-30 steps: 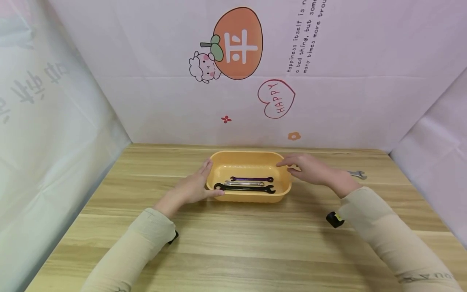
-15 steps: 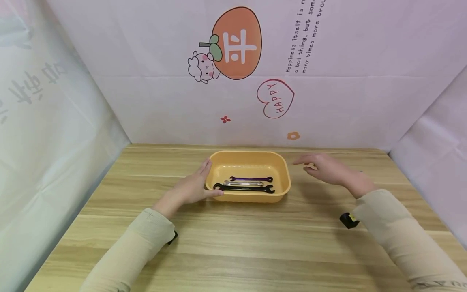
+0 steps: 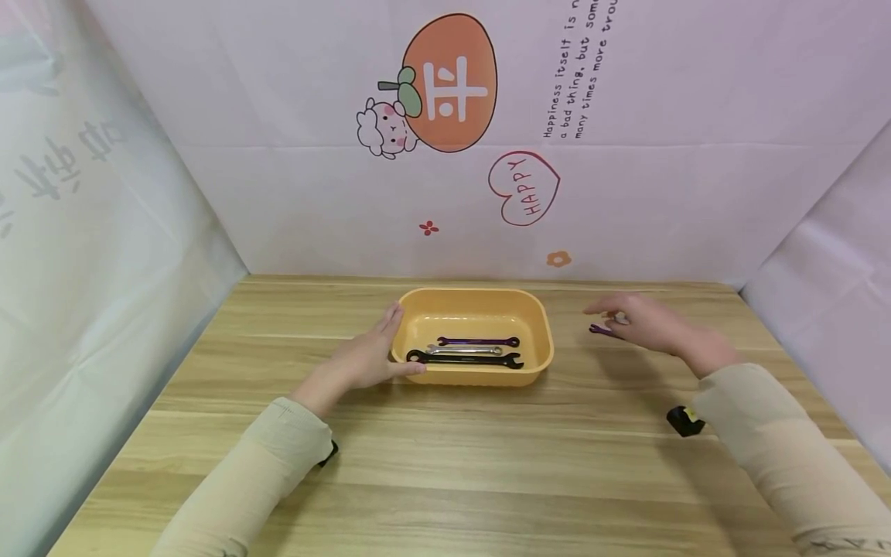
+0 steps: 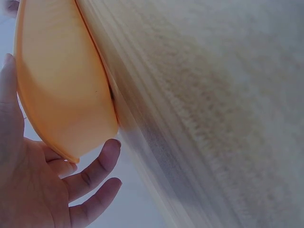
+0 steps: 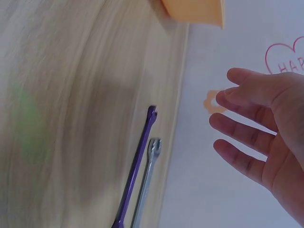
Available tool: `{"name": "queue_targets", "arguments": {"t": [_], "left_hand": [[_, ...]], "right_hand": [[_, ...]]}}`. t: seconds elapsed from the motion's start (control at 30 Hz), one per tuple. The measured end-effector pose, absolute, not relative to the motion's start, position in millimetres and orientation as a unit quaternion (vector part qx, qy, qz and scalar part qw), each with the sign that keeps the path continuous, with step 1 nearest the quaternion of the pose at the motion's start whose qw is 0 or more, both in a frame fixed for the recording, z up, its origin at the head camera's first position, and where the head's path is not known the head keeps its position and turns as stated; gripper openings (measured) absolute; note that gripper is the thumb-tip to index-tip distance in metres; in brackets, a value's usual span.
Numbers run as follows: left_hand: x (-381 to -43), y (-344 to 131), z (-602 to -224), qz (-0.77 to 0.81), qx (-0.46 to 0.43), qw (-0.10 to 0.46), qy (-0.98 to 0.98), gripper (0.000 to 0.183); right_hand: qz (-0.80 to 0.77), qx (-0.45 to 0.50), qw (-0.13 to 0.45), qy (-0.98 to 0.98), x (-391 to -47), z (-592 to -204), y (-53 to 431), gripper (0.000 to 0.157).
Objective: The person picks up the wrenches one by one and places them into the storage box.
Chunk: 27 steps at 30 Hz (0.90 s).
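A yellow plastic basin (image 3: 480, 377) stands on the wooden table, several centimetres from the back wall. Inside it lie a purple wrench (image 3: 479, 341), a silver wrench (image 3: 465, 350) and a larger black wrench (image 3: 464, 359), roughly parallel. My left hand (image 3: 365, 356) holds the basin's left end, with the thumb on the near rim and fingers at the end wall. My right hand (image 3: 647, 322) hovers right of the basin, fingers loosely bent and holding nothing. Below it, another purple wrench (image 5: 134, 173) and another silver wrench (image 5: 147, 183) lie side by side on the table, partly hidden in the head view.
The wooden table (image 3: 445, 480) extends toward me. Behind it hangs a printed white cloth (image 3: 334, 216), and more cloth (image 3: 118, 271) closes off the left side. A black wrist camera (image 3: 685, 420) sits under my right sleeve.
My right hand has left the basin's right rim and moved right, over the wrenches on the table. My left hand and the basin stay in place.
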<state>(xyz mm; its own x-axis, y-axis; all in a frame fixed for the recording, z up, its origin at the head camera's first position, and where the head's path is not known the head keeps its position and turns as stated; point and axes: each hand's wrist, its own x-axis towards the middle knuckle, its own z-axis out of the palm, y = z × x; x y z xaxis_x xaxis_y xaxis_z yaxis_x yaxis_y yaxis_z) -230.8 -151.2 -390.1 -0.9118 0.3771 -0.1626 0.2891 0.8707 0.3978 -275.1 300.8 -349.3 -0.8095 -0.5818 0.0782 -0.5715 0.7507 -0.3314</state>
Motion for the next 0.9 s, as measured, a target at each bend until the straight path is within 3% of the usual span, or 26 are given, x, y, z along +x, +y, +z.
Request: {"name": "queue_targets", "arguments": {"t": [0.53,0.9], "left_hand": [[-231,-154,-389,0.19,0.173,0.123,0.959,0.123],[-231,-152,-388,0.188,0.175,0.122,0.959,0.122]], "right_hand": [[-0.165,-0.299,0.01,0.94,-280,-373,323,0.035],[-0.175,-0.27,0.044,0.946,-278,-384,335,0.042]]}}
